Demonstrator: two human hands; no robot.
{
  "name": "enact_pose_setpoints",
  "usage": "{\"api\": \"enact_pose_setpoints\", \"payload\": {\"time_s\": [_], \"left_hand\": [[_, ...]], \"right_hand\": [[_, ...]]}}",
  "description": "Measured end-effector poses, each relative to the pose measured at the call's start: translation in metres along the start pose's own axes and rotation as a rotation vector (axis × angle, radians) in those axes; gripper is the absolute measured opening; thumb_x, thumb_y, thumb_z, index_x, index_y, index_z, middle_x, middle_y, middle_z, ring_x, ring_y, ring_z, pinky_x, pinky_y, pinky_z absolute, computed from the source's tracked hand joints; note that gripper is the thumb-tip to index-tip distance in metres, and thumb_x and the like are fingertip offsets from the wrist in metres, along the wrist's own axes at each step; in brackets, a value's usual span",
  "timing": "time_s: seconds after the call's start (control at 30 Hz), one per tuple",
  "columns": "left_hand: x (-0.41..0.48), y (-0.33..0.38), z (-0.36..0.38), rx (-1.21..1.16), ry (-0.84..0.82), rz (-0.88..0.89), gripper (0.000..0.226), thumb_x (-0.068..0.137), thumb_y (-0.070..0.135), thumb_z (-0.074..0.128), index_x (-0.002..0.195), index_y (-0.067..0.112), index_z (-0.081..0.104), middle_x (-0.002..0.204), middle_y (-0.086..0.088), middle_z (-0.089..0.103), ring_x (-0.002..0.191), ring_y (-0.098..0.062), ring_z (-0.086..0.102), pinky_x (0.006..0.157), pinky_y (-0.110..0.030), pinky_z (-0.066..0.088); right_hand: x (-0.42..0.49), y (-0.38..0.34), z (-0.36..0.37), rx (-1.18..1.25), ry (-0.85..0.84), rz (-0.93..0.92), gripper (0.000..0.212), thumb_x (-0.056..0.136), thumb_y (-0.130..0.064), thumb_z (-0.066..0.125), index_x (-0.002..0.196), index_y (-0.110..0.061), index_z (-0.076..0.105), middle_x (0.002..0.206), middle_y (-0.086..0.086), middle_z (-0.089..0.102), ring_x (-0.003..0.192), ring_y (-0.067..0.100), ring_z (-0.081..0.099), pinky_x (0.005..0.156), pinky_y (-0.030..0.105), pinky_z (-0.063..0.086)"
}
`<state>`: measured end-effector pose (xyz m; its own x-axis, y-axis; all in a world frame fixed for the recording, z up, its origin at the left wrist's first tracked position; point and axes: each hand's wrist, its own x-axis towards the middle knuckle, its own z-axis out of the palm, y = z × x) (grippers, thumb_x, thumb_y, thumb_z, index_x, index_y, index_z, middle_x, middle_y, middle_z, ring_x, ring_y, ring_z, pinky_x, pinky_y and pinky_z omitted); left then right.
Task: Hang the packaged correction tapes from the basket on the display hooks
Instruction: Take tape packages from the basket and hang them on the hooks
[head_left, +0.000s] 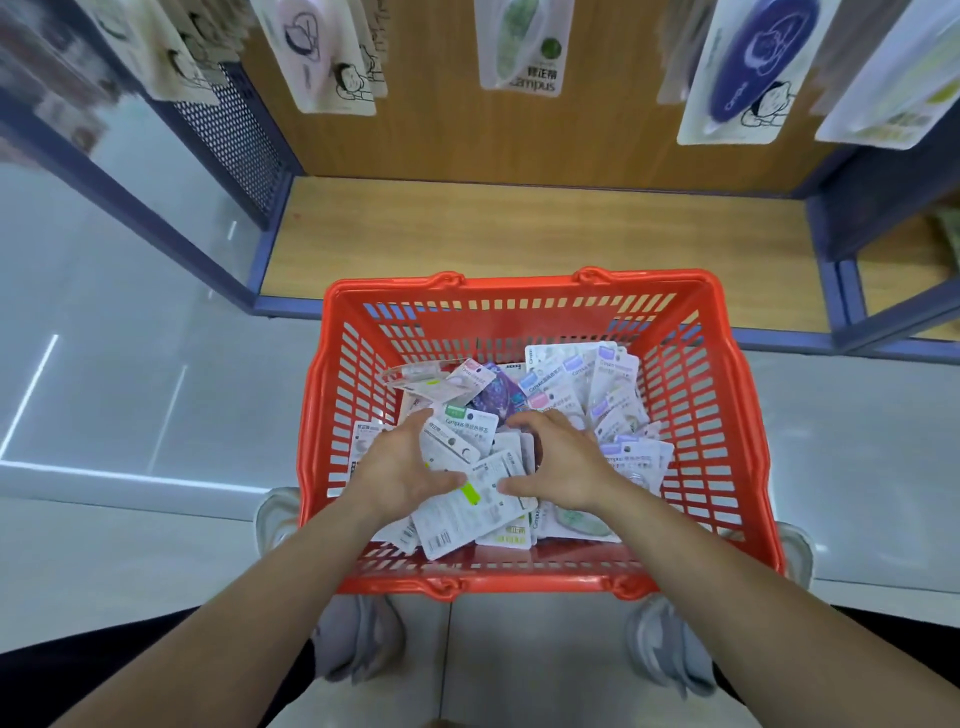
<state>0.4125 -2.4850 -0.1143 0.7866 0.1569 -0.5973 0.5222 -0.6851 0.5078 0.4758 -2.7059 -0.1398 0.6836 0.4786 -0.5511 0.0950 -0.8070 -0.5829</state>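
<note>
Basket (727, 415): red, on the floor (104, 545), near the shelf (519, 234) front edge
Correction tapes (571, 374): heaped inside the basket
Left hand (400, 467): fingers (422, 417) curled round packs mid-heap
Right hand (563, 467): curled round the same packs

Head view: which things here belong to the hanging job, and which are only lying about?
For the job:
red basket; packaged correction tapes inside it; left hand and right hand, both curled on the tapes; hung packs above.

Only around:
wooden shelf board; grey shoes; floor tiles.
</note>
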Motion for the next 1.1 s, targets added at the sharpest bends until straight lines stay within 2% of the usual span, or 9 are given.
{"api": "enact_pose_setpoints", "payload": {"time_s": [0.07,0.13,0.3,0.53,0.7,0.87,0.97,1.03,1.1], "left_hand": [[-0.002,-0.002,-0.001,-0.041,-0.012,0.028,0.071,0.078,0.026,0.088,0.139,0.022,0.053,0.106,0.012,0.066,0.092,-0.009,0.064,0.067,-0.010,0.044],[-0.004,-0.006,-0.001,-0.072,-0.043,0.047,0.059,0.082,0.021,0.085,0.134,0.024,0.056,0.105,0.014,0.064,0.094,-0.009,0.063,0.064,-0.005,0.041],[-0.002,-0.011,-0.011,-0.120,0.026,0.031,0.041,0.086,0.020,0.082,0.123,0.022,0.065,0.112,0.004,0.071,0.105,-0.016,0.065,0.080,-0.024,0.049],[-0.008,-0.011,-0.018,-0.258,0.114,0.069,0.023,0.089,0.017,0.077,0.108,0.029,0.071,0.104,0.012,0.076,0.100,-0.009,0.071,0.091,-0.034,0.056],[-0.008,-0.010,-0.019,-0.227,0.027,0.112,0.019,0.089,0.017,0.078,0.098,0.033,0.070,0.104,0.011,0.076,0.100,-0.008,0.069,0.090,-0.029,0.053],[-0.013,-0.005,-0.009,-0.228,-0.034,0.083,0.008,0.092,0.026,0.075,0.100,0.026,0.072,0.100,0.004,0.076,0.096,-0.017,0.070,0.088,-0.036,0.053],[-0.014,-0.001,-0.009,-0.241,-0.047,0.093,0.049,0.088,0.056,0.063,0.090,0.007,0.064,0.080,-0.008,0.060,0.071,-0.027,0.053,0.068,-0.034,0.046],[-0.016,0.006,-0.011,-0.294,-0.039,0.074,0.047,0.096,0.050,0.060,0.079,0.007,0.052,0.072,-0.007,0.037,0.062,-0.016,0.035,0.055,-0.022,0.032],[-0.019,0.014,-0.012,-0.344,-0.055,0.057,0.046,0.102,0.039,0.058,0.072,0.007,0.044,0.069,-0.004,0.028,0.055,-0.011,0.028,0.052,-0.021,0.026]], "right_hand": [[-0.001,-0.002,0.003,0.015,-0.004,-0.020,0.089,0.072,-0.057,0.084,0.147,-0.035,0.042,0.144,-0.005,0.038,0.134,0.019,0.043,0.113,0.043,0.032],[-0.003,-0.005,0.007,0.014,0.014,-0.033,0.089,0.067,-0.058,0.087,0.144,-0.035,0.046,0.139,-0.008,0.038,0.131,0.016,0.043,0.109,0.040,0.038],[-0.005,-0.008,0.006,0.039,0.057,-0.013,0.074,0.073,-0.051,0.086,0.134,-0.027,0.051,0.135,-0.006,0.046,0.126,0.017,0.047,0.098,0.037,0.045],[-0.020,-0.011,0.012,-0.017,0.053,0.032,0.090,0.070,-0.054,0.086,0.138,-0.032,0.032,0.138,-0.004,0.048,0.111,0.021,0.058,0.085,0.038,0.048],[-0.024,-0.011,0.020,-0.044,0.081,-0.074,0.049,0.075,-0.048,0.085,0.113,-0.033,0.058,0.140,-0.007,0.034,0.123,0.016,0.048,0.094,0.037,0.049],[-0.023,-0.009,0.008,0.009,0.050,-0.108,0.025,0.083,-0.035,0.082,0.104,-0.026,0.072,0.151,-0.002,0.033,0.140,0.019,0.025,0.110,0.034,0.028],[-0.023,-0.017,-0.008,0.117,0.088,-0.151,0.016,0.084,-0.025,0.081,0.096,-0.024,0.070,0.121,-0.003,0.051,0.112,0.012,0.043,0.095,0.029,0.032],[-0.023,-0.022,-0.015,0.278,0.032,-0.152,0.016,0.087,-0.016,0.079,0.085,-0.019,0.063,0.091,-0.005,0.057,0.080,0.001,0.052,0.079,0.031,0.041],[-0.022,-0.025,-0.016,0.363,0.020,-0.128,0.022,0.088,-0.013,0.079,0.080,-0.021,0.060,0.084,-0.005,0.061,0.077,0.005,0.058,0.079,0.036,0.049]]}}
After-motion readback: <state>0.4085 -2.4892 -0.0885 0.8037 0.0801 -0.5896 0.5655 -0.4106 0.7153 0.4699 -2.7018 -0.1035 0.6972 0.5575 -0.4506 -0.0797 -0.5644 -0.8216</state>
